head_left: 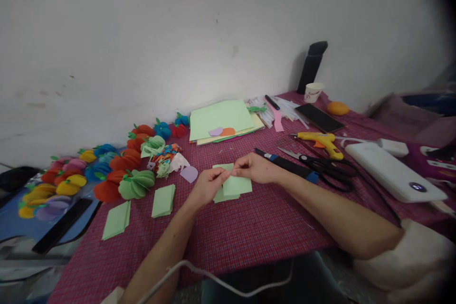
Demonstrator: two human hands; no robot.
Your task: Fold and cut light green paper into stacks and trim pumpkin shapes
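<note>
At the middle of the cloth-covered table, my left hand [207, 184] and my right hand [253, 169] come together in a pinch. Their fingertips nearly meet at the upper left part of a light green paper piece [239, 187], which both appear to grip. More light green paper pieces [221, 197] lie under it, partly covered by my fingers. Left of my left hand are two small stacks of cut green paper, a nearer-to-me stack [115, 221] and another stack [163, 201]. A lilac paper cutout [189, 174] rests just beyond my left hand.
Paper pumpkins [137, 183] in several colours crowd the left side. Green sheets [223, 118] lie by the wall. On the right are a cutter knife [288, 164], black scissors [326, 168], a yellow glue gun [322, 138], a phone [318, 118] and a white power bank [392, 171].
</note>
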